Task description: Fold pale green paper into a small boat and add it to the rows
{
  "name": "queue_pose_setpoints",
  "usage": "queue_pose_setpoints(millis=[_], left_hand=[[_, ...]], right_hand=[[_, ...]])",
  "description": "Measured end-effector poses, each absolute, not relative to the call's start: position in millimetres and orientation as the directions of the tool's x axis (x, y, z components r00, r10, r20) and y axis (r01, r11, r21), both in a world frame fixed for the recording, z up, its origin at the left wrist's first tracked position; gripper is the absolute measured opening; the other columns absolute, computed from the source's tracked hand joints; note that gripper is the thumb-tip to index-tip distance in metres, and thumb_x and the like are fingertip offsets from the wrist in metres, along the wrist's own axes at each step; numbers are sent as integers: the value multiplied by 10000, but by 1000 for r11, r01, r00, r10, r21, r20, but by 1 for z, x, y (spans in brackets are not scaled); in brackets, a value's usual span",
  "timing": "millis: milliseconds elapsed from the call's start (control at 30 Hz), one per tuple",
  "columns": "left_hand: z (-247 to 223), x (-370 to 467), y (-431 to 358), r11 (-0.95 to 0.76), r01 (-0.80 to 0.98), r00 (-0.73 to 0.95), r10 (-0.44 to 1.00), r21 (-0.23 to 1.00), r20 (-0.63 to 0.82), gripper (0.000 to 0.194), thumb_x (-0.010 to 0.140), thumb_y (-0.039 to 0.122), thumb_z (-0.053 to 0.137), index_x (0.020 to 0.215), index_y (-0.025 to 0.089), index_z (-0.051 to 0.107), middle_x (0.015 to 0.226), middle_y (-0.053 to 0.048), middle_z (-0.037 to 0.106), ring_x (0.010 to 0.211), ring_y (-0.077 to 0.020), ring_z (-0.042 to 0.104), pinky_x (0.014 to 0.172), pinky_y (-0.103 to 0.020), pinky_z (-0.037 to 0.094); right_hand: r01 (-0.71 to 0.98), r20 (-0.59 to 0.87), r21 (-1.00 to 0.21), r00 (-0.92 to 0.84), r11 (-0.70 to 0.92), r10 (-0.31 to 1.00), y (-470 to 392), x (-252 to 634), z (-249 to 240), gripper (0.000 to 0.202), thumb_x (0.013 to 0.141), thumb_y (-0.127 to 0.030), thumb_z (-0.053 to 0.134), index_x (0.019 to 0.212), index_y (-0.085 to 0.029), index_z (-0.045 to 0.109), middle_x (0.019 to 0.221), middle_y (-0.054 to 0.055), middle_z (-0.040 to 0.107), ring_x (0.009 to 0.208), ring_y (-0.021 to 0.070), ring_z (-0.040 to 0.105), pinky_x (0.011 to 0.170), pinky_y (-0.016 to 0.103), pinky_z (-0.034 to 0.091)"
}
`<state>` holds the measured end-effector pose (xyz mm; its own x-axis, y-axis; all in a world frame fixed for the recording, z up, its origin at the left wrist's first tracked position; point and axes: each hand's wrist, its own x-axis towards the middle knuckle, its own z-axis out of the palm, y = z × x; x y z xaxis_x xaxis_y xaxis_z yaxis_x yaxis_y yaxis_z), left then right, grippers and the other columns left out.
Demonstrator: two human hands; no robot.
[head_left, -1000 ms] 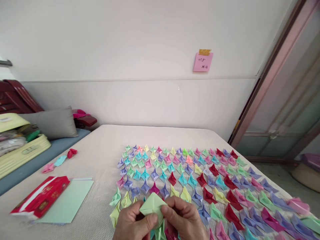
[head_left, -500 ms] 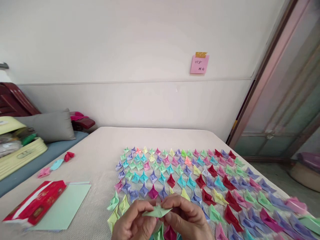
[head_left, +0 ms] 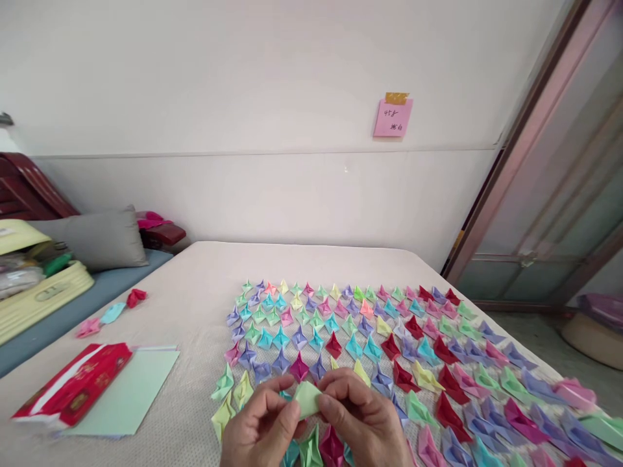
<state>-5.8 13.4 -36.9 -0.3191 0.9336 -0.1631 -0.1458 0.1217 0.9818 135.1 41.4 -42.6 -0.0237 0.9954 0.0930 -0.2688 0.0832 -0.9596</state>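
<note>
Fronting white wall (head_left: 292, 97), paper-strewn surface (head_left: 292, 259)

Both hands bottom centre of frame, close together, not touching as far as visible. Left hand (head_left: 265, 421): fingers curled, thumb angled up to the right, pinch closed. Right hand (head_left: 363, 415): fingers bent over, thumb pointing up-left, pinch closed. Backs of both partly toward camera. Wrists cut off by bottom edge.

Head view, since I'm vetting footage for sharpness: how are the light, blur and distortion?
Head view: soft, even light on the wall, no harsh glare; folded papers at lower right look stretched, likely lens distortion; the tub at right is soft; creases on the held green paper look faint.
</note>
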Motion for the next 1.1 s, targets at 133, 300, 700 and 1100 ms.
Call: queue_pose_setpoints(millis=[133,300,700,1100], left_hand=[[-39,-2,15,130,-269,-341,914,954,-221,447,479,511,886,489,134,646,1095,-152,693,734,-238,703,626,-300,608],[-42,-2,16,140,-313,-324,914,939,-244,437,469,468,902,467,139,615,1075,-131,687,751,-240,699,639,-320,614],[-48,1,18,189,-303,-302,911,934,-282,360,509,337,877,441,156,573,974,-125,735,750,-247,696,666,-338,599],[-43,-4,19,321,-455,-126,900,831,-417,157,478,208,860,545,137,737,870,-46,724,697,-185,695,671,-294,580]], right_hand=[[-288,29,-957,43,40,999,41,131,-44,210,636,-261,822,526,-202,653,727,7,599,643,155,514,599,272,398],[-259,14,-966,37,24,999,44,133,-48,198,629,-211,804,522,-188,639,725,8,608,604,136,494,547,260,373],[-68,-27,-997,30,-25,999,49,134,-56,204,637,-147,723,508,-184,570,642,1,602,542,124,481,505,259,360],[-261,27,-965,-116,-5,993,53,137,-58,123,641,-94,682,611,-182,602,567,-69,489,514,84,386,495,217,284]])
